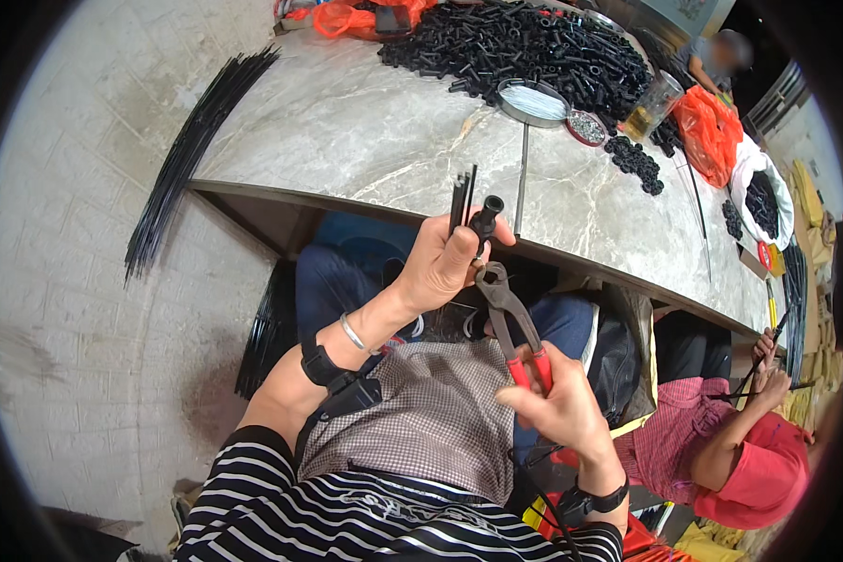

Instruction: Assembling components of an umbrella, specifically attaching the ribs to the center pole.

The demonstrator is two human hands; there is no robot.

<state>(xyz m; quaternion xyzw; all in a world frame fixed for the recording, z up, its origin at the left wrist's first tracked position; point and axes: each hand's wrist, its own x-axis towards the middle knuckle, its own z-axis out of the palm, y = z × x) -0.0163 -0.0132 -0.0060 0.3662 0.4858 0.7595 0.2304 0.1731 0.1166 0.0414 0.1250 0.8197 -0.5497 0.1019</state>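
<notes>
My left hand (440,260) is closed round several thin black rods (461,199) and a short black tube fitting (485,219) with a hollow end facing up. My right hand (562,398) grips the red handles of a pair of pincers (508,309). The pincers' dark metal jaws reach up to just below the fitting, beside my left fingertips. Whether the jaws touch anything there is hard to make out. Both hands are above my lap, in front of the table's near edge.
On the marbled table (347,122) lies a big heap of black tube fittings (534,47). Near it are a round tin of white sticks (534,101), a dish of small metal parts (585,128) and a glass cup (654,105). Long black rods (192,155) overhang the left end. A co-worker (721,431) sits at right.
</notes>
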